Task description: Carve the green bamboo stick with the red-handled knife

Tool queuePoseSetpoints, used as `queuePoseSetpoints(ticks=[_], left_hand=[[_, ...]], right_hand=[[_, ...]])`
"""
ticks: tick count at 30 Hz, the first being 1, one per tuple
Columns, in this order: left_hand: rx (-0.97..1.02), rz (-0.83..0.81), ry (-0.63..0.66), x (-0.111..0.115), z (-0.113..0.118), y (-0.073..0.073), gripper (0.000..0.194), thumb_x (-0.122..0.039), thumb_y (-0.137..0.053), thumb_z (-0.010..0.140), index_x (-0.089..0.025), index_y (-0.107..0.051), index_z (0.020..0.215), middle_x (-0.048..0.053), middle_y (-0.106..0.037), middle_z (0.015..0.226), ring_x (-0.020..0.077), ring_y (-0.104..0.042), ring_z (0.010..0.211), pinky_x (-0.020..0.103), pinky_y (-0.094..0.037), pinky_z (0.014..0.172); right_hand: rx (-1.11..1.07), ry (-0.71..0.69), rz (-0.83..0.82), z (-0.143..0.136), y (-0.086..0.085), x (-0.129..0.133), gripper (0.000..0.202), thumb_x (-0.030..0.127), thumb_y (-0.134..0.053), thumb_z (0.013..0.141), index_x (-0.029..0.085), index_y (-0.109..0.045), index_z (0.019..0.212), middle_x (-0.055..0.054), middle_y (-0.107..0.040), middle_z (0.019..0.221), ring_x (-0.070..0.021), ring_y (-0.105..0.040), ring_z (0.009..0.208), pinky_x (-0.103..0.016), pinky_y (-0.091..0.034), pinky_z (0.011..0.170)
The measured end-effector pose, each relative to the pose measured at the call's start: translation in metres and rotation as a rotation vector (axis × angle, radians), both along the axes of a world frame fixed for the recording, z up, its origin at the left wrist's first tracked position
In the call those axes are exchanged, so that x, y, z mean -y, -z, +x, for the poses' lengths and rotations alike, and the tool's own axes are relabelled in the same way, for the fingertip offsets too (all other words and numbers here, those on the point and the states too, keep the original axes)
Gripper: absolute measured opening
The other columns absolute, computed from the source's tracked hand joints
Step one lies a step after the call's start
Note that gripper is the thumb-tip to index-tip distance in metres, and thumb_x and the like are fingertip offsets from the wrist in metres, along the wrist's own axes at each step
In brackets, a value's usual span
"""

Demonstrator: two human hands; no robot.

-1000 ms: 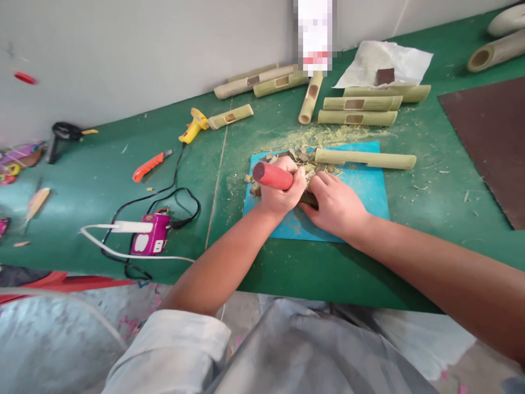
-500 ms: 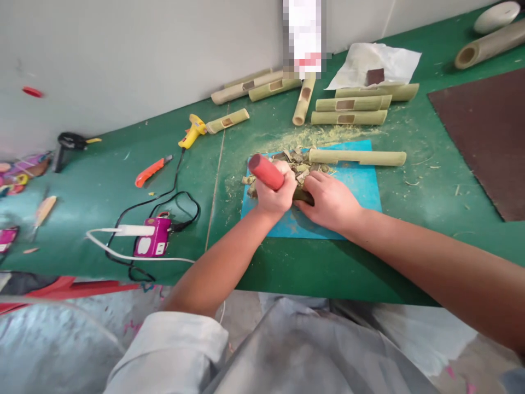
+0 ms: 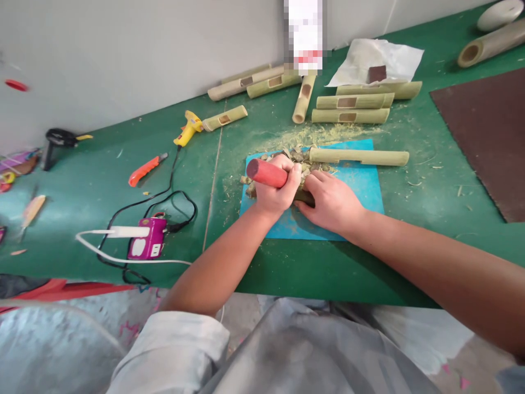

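Note:
My left hand (image 3: pixel 277 189) is closed around a tool with a thick red handle (image 3: pixel 267 173); its working end is hidden behind my fist. Beside it, my right hand (image 3: pixel 331 198) presses down on a dark greenish-brown bamboo piece (image 3: pixel 304 197), fingers curled over its right end. That piece lies on a blue mat (image 3: pixel 356 189), and its left end shows past my left fist. Brown and pale shavings (image 3: pixel 296 156) are heaped just behind both hands. Across the mat's back edge rests a notched pale bamboo tube (image 3: pixel 381 157).
Several notched bamboo tubes (image 3: pixel 350 116) line the back of the green table (image 3: pixel 328 268). At left are a yellow glue gun (image 3: pixel 189 128), an orange utility knife (image 3: pixel 145 171) and a purple power adapter (image 3: pixel 148 239) with cables. A brown sheet (image 3: pixel 488 131) covers the right side.
The red handle has tilted over, its end dropping slightly to the left as my left wrist turns. My right hand keeps its place on the bamboo. The whole view has shifted a little.

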State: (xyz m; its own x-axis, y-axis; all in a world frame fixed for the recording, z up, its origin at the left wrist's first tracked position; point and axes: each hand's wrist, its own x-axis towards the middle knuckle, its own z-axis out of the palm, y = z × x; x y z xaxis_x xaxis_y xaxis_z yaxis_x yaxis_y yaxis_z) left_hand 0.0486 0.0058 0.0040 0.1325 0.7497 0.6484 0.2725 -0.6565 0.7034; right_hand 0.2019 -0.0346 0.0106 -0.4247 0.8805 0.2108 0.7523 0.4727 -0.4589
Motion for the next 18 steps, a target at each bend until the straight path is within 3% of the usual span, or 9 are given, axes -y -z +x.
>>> queuePoseSetpoints(ticks=[18], left_hand=[[-0.025, 0.036, 0.02, 0.0008, -0.0047, -0.0011, 0.037, -0.039, -0.06, 0.1, -0.019, -0.053, 0.07, -0.003, -0.055, 0.065, 0.0089, -0.053, 0.06, 0.025, -0.044, 0.061]], right_hand=[[0.038, -0.005, 0.03, 0.0012, -0.0024, -0.0014, 0.015, 0.029, -0.066, 0.086, 0.016, -0.063, 0.09, -0.012, -0.067, 0.092, -0.0262, -0.059, 0.088, -0.036, -0.046, 0.078]])
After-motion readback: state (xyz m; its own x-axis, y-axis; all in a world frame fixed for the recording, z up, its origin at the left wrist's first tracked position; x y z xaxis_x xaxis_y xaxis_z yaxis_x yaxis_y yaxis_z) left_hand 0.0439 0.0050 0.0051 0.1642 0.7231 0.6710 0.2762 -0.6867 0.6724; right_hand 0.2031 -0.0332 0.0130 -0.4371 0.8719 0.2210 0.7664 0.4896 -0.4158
